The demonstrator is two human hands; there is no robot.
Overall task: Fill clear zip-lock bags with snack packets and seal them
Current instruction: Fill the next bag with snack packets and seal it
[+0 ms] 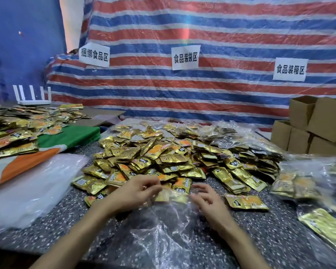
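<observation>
Lots here is hard to read. The clear zip-lock bag (163,235) lies crumpled on the speckled surface (56,233) at 6 o'clock, between our forearms. It's so see-through that its edges mostly melt into the speckle, and its near end seems to run off the bottom of the frame. A few gold snack packets (171,197) sit at its mouth, on the bag's 12 o'clock side, but we can't tell whether they're inside or just under the plastic.

Both hands are smeared by blur. Our left hand (136,193) comes in from 7 o'clock, palm down, fingers curled toward the thumb right at the bag's mouth. We can't tell whether that grip is clamped on the rim, on a packet, or on neither. Our right hand (206,199) comes in from 5 o'clock, also palm down. Its grip is apart, with the fingers spread and loosely curved over the bag's right edge.

The big pile of packets (163,156) is at 12 o'clock, just beyond our fingertips. The filled bags (299,181) at 3 o'clock and the cardboard boxes (318,123) at 2 o'clock are cut off by the frame edge.
</observation>
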